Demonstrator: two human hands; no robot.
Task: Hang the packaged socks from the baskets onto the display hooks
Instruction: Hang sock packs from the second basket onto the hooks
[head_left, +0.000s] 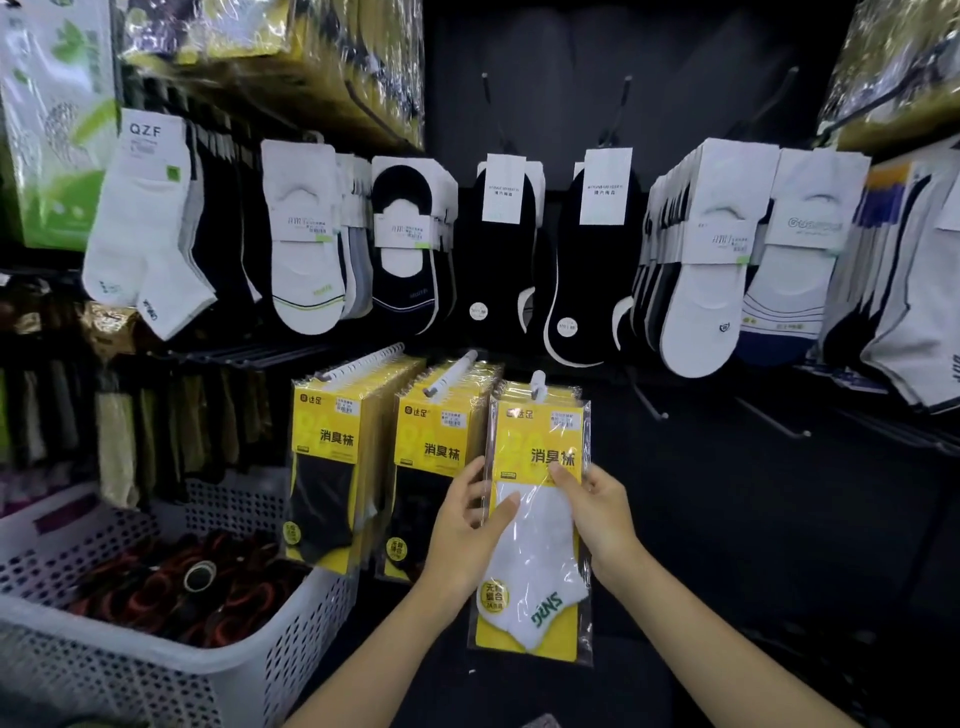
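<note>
White sock pack (537, 519) held at the display hook (537, 382).
It is pinched at nine o'clock by the left hand (467, 535), at three by the right hand (597, 514).

Small print on the front yellow sock pack (537, 499) is too blurry to read, same for the price stickers. The left hand (467, 525) has its fingers tucked behind the pack's edge, so that grip is mostly hidden. The hook (537, 382) it hangs from is covered by the pack header. The white basket (156, 670) is cut off at the left and bottom edges, and its dark red-rimmed contents (197, 587) are too murky to identify. Top-row yellow packs (270, 31) are cropped and smeared.
</note>
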